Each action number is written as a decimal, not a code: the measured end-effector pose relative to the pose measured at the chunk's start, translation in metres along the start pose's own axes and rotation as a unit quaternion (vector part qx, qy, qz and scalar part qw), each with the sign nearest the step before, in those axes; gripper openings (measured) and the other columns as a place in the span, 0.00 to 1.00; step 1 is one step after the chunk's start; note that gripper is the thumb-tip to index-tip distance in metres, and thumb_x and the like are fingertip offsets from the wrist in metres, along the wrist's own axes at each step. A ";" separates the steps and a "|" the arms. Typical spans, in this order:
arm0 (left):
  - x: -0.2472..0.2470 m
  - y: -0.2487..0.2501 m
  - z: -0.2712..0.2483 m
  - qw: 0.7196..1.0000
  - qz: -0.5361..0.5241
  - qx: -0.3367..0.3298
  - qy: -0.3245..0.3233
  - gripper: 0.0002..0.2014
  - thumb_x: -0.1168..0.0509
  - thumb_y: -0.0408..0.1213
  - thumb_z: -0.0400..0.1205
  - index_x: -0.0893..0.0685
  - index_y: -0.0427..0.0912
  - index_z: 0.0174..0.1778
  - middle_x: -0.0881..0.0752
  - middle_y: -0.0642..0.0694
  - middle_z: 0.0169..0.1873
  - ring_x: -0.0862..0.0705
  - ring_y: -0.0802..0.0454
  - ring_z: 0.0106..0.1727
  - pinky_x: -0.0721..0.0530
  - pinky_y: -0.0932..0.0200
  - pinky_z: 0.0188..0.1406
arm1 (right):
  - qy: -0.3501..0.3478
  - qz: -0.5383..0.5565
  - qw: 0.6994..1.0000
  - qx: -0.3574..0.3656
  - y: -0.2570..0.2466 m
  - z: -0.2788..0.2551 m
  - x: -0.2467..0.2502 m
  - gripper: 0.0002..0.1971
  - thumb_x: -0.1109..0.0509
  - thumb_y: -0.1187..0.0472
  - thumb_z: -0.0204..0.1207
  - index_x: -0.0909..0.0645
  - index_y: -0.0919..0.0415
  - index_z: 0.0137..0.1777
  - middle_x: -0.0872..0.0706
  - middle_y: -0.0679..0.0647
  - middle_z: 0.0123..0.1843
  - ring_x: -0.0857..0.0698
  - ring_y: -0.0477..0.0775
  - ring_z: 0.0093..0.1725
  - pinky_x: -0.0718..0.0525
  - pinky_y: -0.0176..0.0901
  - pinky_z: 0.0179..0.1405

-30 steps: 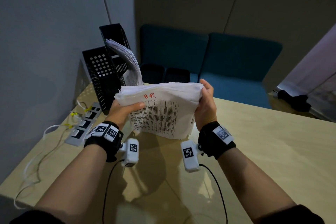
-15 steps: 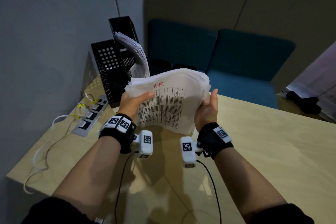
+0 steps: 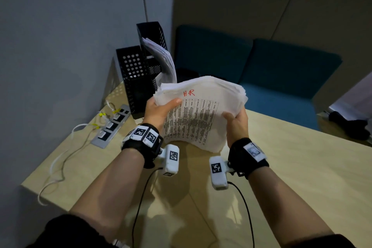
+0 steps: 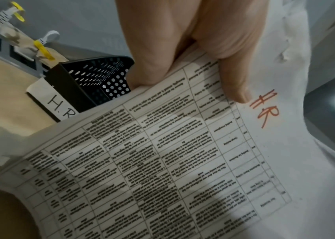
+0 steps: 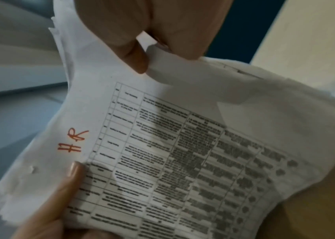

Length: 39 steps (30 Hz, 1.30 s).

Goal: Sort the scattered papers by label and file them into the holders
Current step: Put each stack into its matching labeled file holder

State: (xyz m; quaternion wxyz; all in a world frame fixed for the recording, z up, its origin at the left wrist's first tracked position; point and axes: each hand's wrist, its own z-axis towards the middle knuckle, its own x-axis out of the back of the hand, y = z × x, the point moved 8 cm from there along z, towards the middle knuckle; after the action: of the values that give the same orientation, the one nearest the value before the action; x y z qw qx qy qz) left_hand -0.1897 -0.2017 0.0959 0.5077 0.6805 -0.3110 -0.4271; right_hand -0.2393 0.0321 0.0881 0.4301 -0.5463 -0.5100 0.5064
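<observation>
A thick stack of white papers [image 3: 201, 106], its top sheet marked "HR" in red over a printed table, is held above the wooden table [image 3: 302, 167]. My left hand [image 3: 159, 108] grips its left edge, thumb on top [image 4: 234, 80]. My right hand [image 3: 235, 125] grips the right edge, thumb over the sheets [image 5: 133, 53]. The stack [image 5: 182, 145] bows upward between the hands. Two black perforated holders [image 3: 134, 78] stand at the table's far left corner; the rear holder [image 3: 153, 36] has papers [image 3: 161, 56] in it. A white "H.R" label [image 4: 58, 103] sits at the near holder's [image 4: 93, 80] base.
A grey power strip [image 3: 110, 127] with white cables and yellow ties lies by the left wall. Blue seat cushions [image 3: 261, 70] run behind the table. A dark object [image 3: 348, 125] lies at the far right. Camera cables hang from both wrists.
The stack has risen slightly and bowed more. My right hand slid from the stack's upper right corner down to the lower right edge. The view moved closer to the holders.
</observation>
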 end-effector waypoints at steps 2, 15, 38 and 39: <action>0.001 0.007 -0.001 1.000 0.003 -0.018 0.005 0.16 0.24 0.26 0.73 0.14 0.38 0.57 0.09 0.39 0.50 0.09 0.44 0.52 0.11 0.47 0.53 | -0.010 -0.010 1.000 0.020 -0.007 0.000 0.001 0.26 0.37 0.67 0.67 0.27 0.47 0.65 0.18 0.58 0.61 0.18 0.61 0.61 0.15 0.58 0.54; -0.001 0.052 -0.010 0.983 0.011 -0.184 -0.020 0.07 0.25 0.40 0.71 0.12 0.59 0.40 0.17 0.49 0.64 0.18 0.45 0.67 0.16 0.38 0.63 | -0.018 0.029 0.998 0.044 -0.015 0.003 0.007 0.31 0.33 0.61 0.62 0.33 0.54 0.68 0.19 0.52 0.53 0.17 0.51 0.48 0.17 0.43 0.41; -0.013 0.047 -0.014 0.985 0.052 -0.161 -0.029 0.29 0.22 0.36 0.67 0.28 0.51 0.61 0.22 0.39 0.60 0.15 0.42 0.58 0.11 0.52 0.50 | -0.018 0.025 1.000 0.007 0.003 0.011 0.006 0.28 0.35 0.68 0.60 0.24 0.62 0.65 0.15 0.63 0.54 0.16 0.61 0.52 0.15 0.58 0.49; -0.014 0.048 -0.013 0.983 0.084 -0.162 -0.018 0.25 0.23 0.30 0.70 0.26 0.50 0.58 0.21 0.40 0.58 0.15 0.41 0.57 0.11 0.52 0.48 | -0.015 0.022 1.000 0.003 0.003 0.011 0.006 0.23 0.35 0.70 0.65 0.22 0.64 0.62 0.14 0.61 0.49 0.16 0.61 0.50 0.16 0.56 0.48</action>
State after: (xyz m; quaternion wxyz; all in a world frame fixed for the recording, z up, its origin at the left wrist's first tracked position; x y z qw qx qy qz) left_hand -0.1837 -0.1979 0.1468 0.6395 0.5527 -0.3028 -0.4403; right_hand -0.2499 0.0377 0.0837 0.4128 -0.5489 -0.5027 0.5250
